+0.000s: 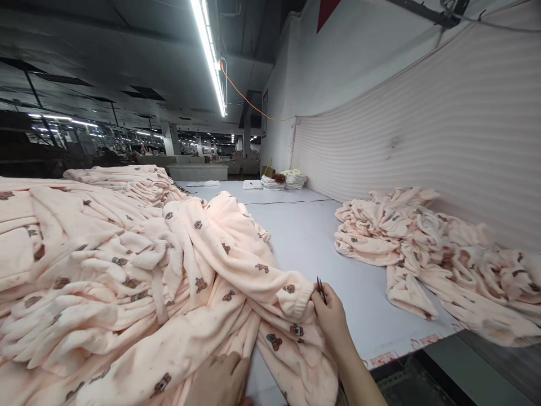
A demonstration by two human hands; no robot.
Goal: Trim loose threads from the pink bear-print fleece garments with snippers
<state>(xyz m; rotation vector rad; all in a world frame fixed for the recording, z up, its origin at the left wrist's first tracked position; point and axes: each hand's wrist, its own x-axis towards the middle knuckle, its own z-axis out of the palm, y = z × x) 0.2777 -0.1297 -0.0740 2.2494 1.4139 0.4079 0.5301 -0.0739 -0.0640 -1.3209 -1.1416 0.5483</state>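
Note:
A pale pink fleece garment [240, 248] printed with small brown bears spreads over the near table, one sleeve reaching right to a ribbed cuff [301, 298]. At that cuff, my right hand [332, 318] is closed around small dark thread snips [321, 288], their pointed blades sticking up past the fingers. Its fingertips touch the cuff's edge. Low in the view, my left hand [220, 378] is curled on the garment's lower folds, knuckles up; the fingertips are hidden by cloth. Under the sleeve hangs another printed fold [291, 361].
Matching pink garments are heaped at left [84, 270], and another pile [422, 248] lies along the right. Between them runs the pale tabletop [296, 225]. Folded white stacks [274, 181] stand at its far end. A striped cloth [406, 124] covers the right wall.

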